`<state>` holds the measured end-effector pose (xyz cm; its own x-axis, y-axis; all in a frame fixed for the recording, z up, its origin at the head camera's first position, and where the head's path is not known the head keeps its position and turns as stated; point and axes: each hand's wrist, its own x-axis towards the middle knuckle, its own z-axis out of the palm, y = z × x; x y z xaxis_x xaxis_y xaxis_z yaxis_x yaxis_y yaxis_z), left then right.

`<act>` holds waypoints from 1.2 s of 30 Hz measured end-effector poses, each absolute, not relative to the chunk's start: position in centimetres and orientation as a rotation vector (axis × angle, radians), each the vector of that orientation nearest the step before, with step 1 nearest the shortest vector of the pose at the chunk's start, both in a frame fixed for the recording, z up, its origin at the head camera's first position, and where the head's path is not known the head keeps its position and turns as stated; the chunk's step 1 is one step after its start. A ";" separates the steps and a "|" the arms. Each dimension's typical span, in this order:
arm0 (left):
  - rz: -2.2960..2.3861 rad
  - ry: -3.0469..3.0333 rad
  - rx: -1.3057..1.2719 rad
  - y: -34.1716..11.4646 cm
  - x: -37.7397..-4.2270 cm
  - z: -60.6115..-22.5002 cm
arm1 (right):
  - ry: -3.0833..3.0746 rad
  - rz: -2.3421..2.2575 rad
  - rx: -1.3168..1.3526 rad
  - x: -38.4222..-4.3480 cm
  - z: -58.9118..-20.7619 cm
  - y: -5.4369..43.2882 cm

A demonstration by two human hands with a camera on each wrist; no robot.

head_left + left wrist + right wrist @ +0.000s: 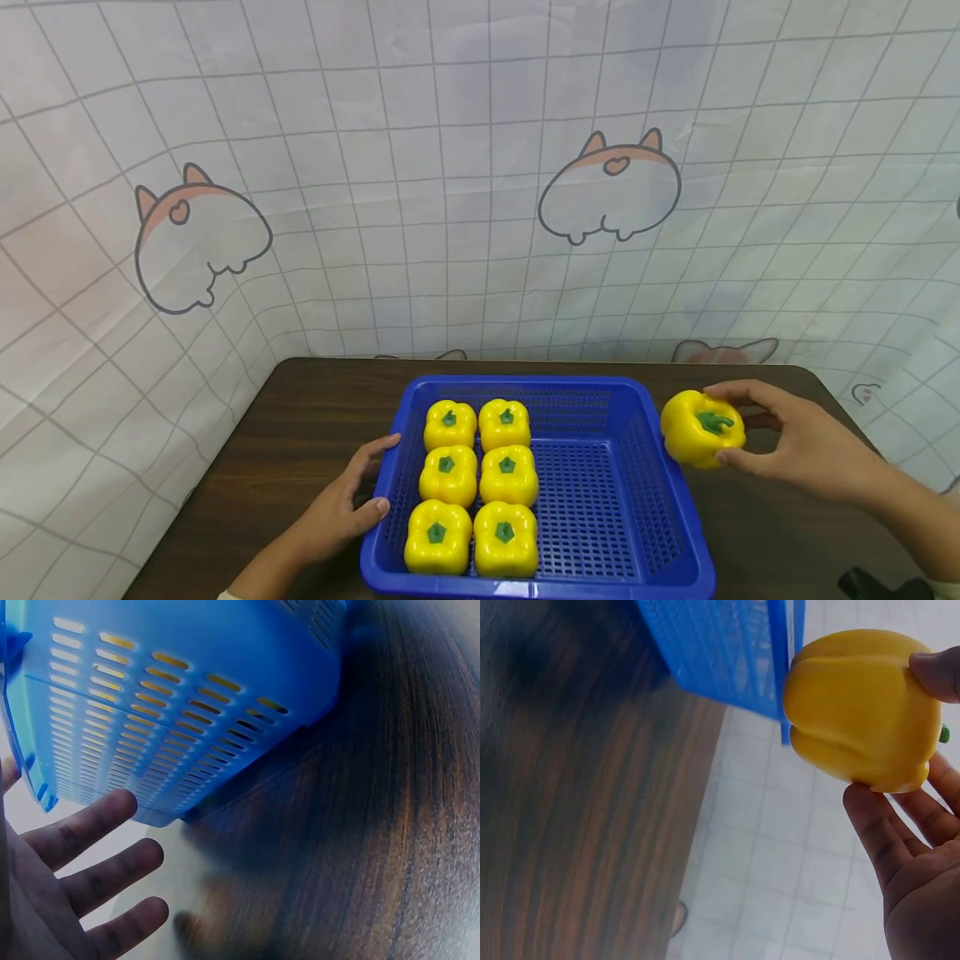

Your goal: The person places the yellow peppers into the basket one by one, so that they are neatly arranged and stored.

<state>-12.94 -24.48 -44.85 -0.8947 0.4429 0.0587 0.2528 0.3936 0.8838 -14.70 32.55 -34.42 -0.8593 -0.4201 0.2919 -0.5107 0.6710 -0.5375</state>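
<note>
A blue plastic basket (585,508) with slotted walls stands on a dark wood table. Several yellow bell peppers (504,533) with green stems fill its left half in two columns. My right hand (810,437) pinches another yellow bell pepper (701,429) between thumb and fingers, just beside the basket's right rim. In the right wrist view this bell pepper (862,705) appears level with the rim. My left hand (333,504) rests at the basket's left rim, thumb and a fingertip touching it. The left wrist view shows its other fingers (112,877) spread loosely beside the slotted wall.
The dark wood table (247,467) extends left and right of the basket. Behind it hangs a white grid-patterned cloth (465,208) with cartoon animal drawings. A black object (881,583) lies at the lower right, near the right forearm.
</note>
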 end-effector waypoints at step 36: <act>1.513 2.465 0.625 -24.4 -12.9 -44.9 | -2.744 1.159 1.010 -11.9 -36.8 23.5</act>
